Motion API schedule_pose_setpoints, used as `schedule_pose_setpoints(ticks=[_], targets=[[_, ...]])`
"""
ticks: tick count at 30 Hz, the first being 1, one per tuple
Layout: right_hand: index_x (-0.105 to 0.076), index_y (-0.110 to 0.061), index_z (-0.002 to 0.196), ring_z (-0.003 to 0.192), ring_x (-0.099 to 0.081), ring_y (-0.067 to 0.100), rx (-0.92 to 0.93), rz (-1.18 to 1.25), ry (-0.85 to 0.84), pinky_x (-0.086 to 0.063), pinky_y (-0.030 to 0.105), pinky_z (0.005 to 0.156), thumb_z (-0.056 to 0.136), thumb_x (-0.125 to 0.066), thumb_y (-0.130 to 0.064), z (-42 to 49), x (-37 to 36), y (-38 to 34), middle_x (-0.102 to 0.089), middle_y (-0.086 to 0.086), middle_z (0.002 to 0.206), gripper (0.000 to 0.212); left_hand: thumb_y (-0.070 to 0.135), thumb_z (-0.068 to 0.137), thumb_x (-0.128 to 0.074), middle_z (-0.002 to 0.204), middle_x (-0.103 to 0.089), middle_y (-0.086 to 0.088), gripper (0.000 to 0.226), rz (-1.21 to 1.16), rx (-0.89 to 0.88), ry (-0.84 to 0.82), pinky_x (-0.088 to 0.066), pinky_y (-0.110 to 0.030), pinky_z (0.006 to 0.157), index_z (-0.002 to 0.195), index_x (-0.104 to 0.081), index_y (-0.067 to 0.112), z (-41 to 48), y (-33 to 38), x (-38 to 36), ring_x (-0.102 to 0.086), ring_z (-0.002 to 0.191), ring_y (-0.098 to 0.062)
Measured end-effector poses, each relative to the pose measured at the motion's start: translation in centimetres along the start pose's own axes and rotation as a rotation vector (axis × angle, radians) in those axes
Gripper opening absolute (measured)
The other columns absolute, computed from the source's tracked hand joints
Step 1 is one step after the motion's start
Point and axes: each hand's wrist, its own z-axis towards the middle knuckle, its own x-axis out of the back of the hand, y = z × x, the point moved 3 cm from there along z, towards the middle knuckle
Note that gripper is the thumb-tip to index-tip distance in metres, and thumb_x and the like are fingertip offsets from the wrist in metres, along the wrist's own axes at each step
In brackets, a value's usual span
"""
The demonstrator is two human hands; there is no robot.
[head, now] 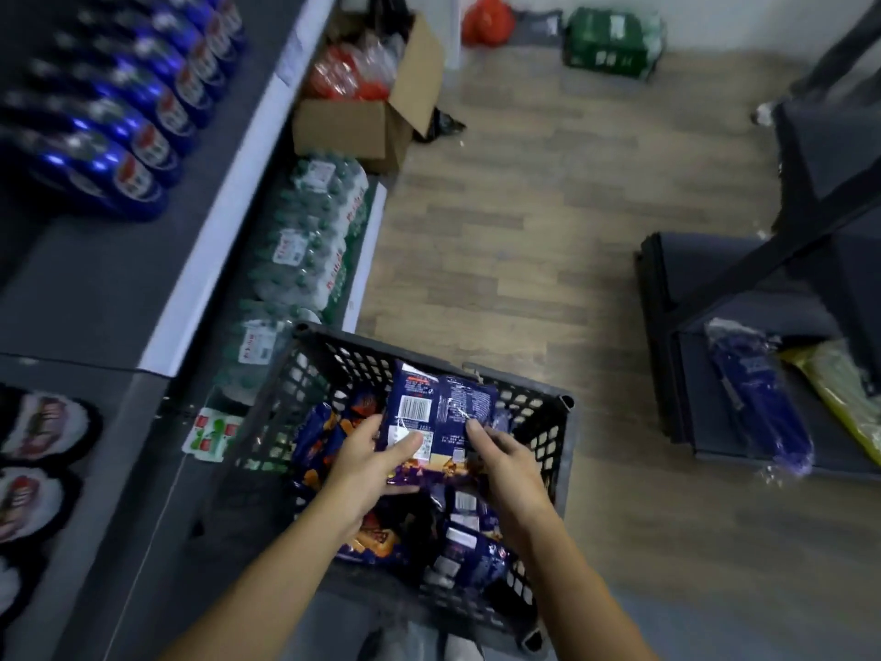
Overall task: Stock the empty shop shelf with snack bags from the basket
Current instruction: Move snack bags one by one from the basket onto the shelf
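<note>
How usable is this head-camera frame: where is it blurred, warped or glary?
Head view: sharpest at the centre, where both hands hold the dark blue snack bag over the black plastic lattice basket; the blue bottles at the left edge are smeared with bright glints; wide-angle bending curves the white shelf edge.

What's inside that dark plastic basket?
The basket holds dark blue snack bags. Both hands, left and right, grip one bag above the pile. The hands and that bag hide whatever lies beneath.
</note>
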Motion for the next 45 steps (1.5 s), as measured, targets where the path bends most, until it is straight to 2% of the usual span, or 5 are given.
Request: schedule_pose_setpoints(ticks=[15,24,35,41,45], targets=[[-0.068,0.000,0.108,0.088,-0.070,0.033,0.451,-0.102,-0.793,-0.058,0.041,0.079,0.093,-0.068,-0.016,-26.7,-21.6,-11.7,-0.075,0.022,0.106,0.022,0.023,0.083,-0.079,0.108,-0.077,-0.007,0.035,-0.277,-0.621,0.647,-0.053,-0.055,0.098,0.115,-0.068,0.016,-31.9,11.4,17.1,-0.073,0.101,-0.029],[-0.064,-0.029,0.106,0.077,-0.074,0.002,0.436,-0.245,-1.287,-0.055,0.024,0.064,0.102,-0.055,-0.023,-46.8,-31.8,-5.5,-0.078,-0.013,0.088,0.012,0.034,0.082,-0.076,0.112,-0.076,0.006,0.040,-0.383,-0.829,1.092,-0.052,-0.044,0.099,0.119,-0.066,0.024,-52.5,5.7,25.4,-0.071,0.105,-0.014],[-0.060,-0.024,0.107,0.074,-0.072,-0.002,0.352,-0.403,-1.413,-0.058,0.031,0.068,0.099,-0.061,-0.019,-61.6,-38.9,8.2,-0.074,-0.019,0.082,0.009,0.052,0.078,-0.077,0.122,-0.070,0.007,0.047,-0.500,-0.794,1.439,-0.049,-0.049,0.103,0.120,-0.064,0.036,-67.2,-7.4,34.3,-0.064,0.117,-0.018],[-0.064,-0.038,0.115,0.109,-0.067,0.011,0.570,-0.429,-1.411,-0.050,0.045,0.104,0.095,-0.068,-0.028,-65.1,-40.8,12.0,-0.071,-0.010,0.116,0.023,0.026,0.084,-0.077,0.108,-0.052,0.018,0.037,0.030,-0.651,1.964,-0.045,-0.024,0.090,0.111,-0.054,0.035,-70.6,-8.9,35.8,-0.053,0.103,0.000],[-0.071,-0.020,0.110,0.106,-0.068,0.009,0.727,-0.454,-1.497,-0.053,0.028,0.092,0.096,-0.063,-0.032,-67.5,-41.1,13.6,-0.074,-0.005,0.112,0.019,0.040,0.085,-0.073,0.111,-0.063,0.014,0.031,-0.161,-0.794,1.676,-0.053,-0.021,0.082,0.114,-0.062,0.035,-70.5,-9.1,37.3,-0.063,0.097,0.000]])
